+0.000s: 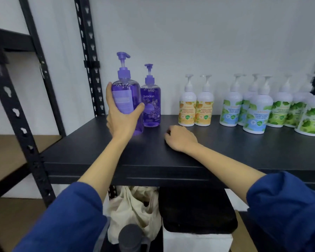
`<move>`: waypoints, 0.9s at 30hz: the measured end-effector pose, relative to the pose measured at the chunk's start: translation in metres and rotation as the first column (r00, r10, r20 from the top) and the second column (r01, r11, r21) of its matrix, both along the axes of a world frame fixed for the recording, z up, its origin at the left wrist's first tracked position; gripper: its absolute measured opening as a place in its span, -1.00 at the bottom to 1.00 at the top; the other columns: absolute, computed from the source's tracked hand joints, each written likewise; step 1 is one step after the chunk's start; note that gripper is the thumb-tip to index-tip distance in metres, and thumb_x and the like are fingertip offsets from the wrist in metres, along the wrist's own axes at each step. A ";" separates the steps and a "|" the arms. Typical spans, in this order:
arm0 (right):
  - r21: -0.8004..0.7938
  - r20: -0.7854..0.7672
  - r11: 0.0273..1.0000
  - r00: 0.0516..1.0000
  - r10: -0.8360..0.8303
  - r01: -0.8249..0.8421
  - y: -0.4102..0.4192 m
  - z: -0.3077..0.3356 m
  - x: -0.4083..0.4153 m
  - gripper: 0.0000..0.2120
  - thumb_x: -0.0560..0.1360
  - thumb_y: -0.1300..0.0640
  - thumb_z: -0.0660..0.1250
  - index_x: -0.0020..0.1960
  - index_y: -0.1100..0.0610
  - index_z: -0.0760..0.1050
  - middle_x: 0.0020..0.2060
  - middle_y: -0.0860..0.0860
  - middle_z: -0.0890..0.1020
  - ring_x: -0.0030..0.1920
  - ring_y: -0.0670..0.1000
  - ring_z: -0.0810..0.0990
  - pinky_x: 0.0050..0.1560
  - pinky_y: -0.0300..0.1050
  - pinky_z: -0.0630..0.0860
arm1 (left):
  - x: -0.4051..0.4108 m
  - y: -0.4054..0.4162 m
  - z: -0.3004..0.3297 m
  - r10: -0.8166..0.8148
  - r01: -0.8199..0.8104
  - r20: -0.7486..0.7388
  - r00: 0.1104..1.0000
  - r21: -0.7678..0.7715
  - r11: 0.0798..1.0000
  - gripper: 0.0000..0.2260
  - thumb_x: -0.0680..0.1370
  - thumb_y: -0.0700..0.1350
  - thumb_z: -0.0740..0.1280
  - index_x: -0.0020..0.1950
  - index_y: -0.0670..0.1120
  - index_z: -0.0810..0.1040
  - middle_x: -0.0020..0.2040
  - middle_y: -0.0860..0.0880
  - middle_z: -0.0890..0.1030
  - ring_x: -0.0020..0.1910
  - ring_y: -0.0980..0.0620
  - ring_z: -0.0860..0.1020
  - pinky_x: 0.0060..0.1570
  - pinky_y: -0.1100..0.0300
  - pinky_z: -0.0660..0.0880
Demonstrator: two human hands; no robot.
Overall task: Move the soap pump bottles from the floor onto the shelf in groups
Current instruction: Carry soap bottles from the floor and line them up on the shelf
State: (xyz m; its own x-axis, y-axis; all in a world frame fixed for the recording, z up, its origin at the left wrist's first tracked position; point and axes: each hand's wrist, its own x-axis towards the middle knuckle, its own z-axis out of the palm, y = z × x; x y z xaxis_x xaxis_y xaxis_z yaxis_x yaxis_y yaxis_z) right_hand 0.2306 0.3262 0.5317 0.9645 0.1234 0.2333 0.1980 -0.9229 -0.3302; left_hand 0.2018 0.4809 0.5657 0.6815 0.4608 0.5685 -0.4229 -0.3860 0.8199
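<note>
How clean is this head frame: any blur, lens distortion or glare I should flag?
Head view: wide-angle bending bows the shelf upright and shelf edge; the far right edge smears with motion blur. Middle stays sharp: the left hand grips the purple bottle, and the label on the second purple bottle reads clearly. Lighting is soft and even, with no harsh glare. The right hand rests on the shelf.

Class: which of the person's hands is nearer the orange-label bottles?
Right. The right hand rests on the shelf just before the orange-label bottles; the left hand grips a purple bottle farther left.
</note>
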 end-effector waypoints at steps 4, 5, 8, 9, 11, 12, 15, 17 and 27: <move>-0.015 0.011 1.000 1.000 0.002 -0.002 0.001 0.001 -0.002 -0.71 0.58 0.06 0.11 0.12 0.20 0.48 0.14 0.15 0.55 0.12 0.18 0.52 -0.04 -0.04 0.39 | 0.024 0.019 0.003 -0.048 0.050 -0.030 0.998 0.066 0.997 -0.14 0.34 -0.05 0.54 0.48 0.17 0.09 0.36 0.08 0.38 0.26 -0.01 0.43 0.31 -0.11 0.37; -0.012 0.014 1.000 1.000 0.004 -0.004 0.001 0.001 -0.002 -0.72 0.57 0.05 0.11 0.11 0.20 0.48 0.12 0.15 0.56 0.11 0.17 0.52 -0.04 -0.03 0.41 | 0.030 0.020 0.003 -0.056 0.059 -0.035 0.998 0.075 0.995 -0.14 0.34 -0.06 0.54 0.48 0.16 0.09 0.35 0.07 0.39 0.26 -0.01 0.43 0.32 -0.08 0.35; -0.010 0.024 1.000 1.000 0.009 -0.009 0.001 0.001 -0.002 -0.72 0.56 0.04 0.12 0.10 0.20 0.49 0.10 0.14 0.57 0.09 0.17 0.53 -0.01 0.00 0.45 | 0.045 0.018 0.005 -0.082 0.085 -0.046 0.996 0.069 0.994 -0.14 0.36 -0.08 0.54 0.50 0.13 0.09 0.33 0.06 0.42 0.16 0.09 0.39 0.21 0.20 0.28; -0.009 0.026 1.000 1.000 0.008 -0.008 0.001 0.001 -0.002 -0.71 0.56 0.04 0.12 0.10 0.20 0.48 0.10 0.14 0.56 0.09 0.17 0.53 -0.01 0.01 0.46 | 0.050 0.015 0.006 -0.094 0.096 -0.042 0.995 0.069 0.993 -0.14 0.36 -0.10 0.54 0.51 0.11 0.09 0.30 0.07 0.41 0.13 0.12 0.36 0.13 0.26 0.27; -0.008 0.028 1.000 1.000 0.011 -0.010 0.001 0.002 -0.002 -0.71 0.56 0.03 0.13 0.11 0.20 0.48 0.10 0.14 0.56 0.09 0.16 0.53 0.00 0.01 0.46 | 0.057 0.012 0.009 -0.117 0.118 -0.020 0.993 0.062 0.991 -0.15 0.37 -0.15 0.53 0.50 0.06 0.10 0.27 0.07 0.39 0.12 0.16 0.34 0.07 0.32 0.28; -0.009 0.029 1.000 1.000 0.012 -0.012 0.001 0.002 -0.002 -0.71 0.56 0.03 0.13 0.12 0.20 0.48 0.10 0.14 0.56 0.09 0.16 0.53 0.00 0.02 0.46 | 0.060 0.012 0.010 -0.122 0.122 -0.007 0.993 0.053 0.991 -0.16 0.37 -0.16 0.53 0.50 0.05 0.11 0.30 0.05 0.39 0.12 0.16 0.34 0.08 0.31 0.28; -0.017 0.030 1.000 0.999 0.013 -0.012 0.002 0.001 -0.001 -0.70 0.57 0.02 0.12 0.13 0.20 0.47 0.12 0.14 0.54 0.11 0.16 0.51 0.01 0.02 0.45 | 0.068 0.016 0.007 -0.098 0.098 -0.010 0.995 0.036 0.994 -0.16 0.36 -0.17 0.54 0.49 0.06 0.12 0.32 0.02 0.38 0.13 0.13 0.34 0.12 0.27 0.27; -0.024 0.030 1.000 0.999 0.011 -0.010 0.002 0.001 -0.001 -0.69 0.57 0.02 0.12 0.14 0.20 0.46 0.13 0.14 0.52 0.12 0.16 0.50 0.02 0.02 0.44 | 0.071 0.024 0.003 -0.115 0.115 -0.017 0.993 0.004 0.993 -0.16 0.35 -0.19 0.54 0.47 0.09 0.13 0.25 0.04 0.39 0.12 0.09 0.39 0.12 0.22 0.37; -0.035 0.002 0.999 1.000 0.018 -0.018 0.002 0.003 -0.002 -0.68 0.59 0.02 0.10 0.18 0.19 0.45 0.16 0.13 0.51 0.14 0.15 0.49 0.05 0.02 0.46 | 0.078 0.059 0.006 -0.397 0.394 -0.153 0.905 -0.051 0.918 -0.14 0.33 -0.34 0.51 0.46 0.08 0.12 0.15 0.08 0.41 -0.01 0.15 0.51 -0.29 0.31 0.56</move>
State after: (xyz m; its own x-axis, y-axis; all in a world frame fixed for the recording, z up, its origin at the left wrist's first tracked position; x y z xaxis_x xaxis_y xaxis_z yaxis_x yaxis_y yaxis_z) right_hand 0.2283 0.3281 0.5345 0.9616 0.1485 0.2309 0.2151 -0.9302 -0.2975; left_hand 0.2800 0.5399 0.5715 0.8898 0.1442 0.4330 -0.4027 -0.1982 0.8936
